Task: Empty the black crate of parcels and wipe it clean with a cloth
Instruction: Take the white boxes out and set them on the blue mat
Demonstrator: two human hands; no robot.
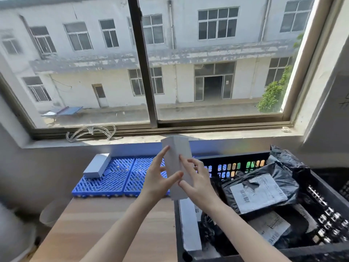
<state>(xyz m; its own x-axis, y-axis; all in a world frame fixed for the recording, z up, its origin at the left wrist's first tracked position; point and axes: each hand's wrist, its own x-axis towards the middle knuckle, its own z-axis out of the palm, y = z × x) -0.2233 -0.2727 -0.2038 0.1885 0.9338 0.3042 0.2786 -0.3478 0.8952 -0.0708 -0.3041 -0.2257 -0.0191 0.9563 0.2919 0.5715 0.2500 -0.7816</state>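
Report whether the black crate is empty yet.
Not empty: the black crate holds several black bagged parcels and a white box along its left wall.

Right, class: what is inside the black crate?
Inside the black crate lie black plastic-wrapped parcels with white labels and a long white box along the left wall. Its floor is hidden beneath them.

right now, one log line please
left hand, right hand: holding long white rectangular box | black plastic crate: black bagged parcels inside | blue grid mat: white box
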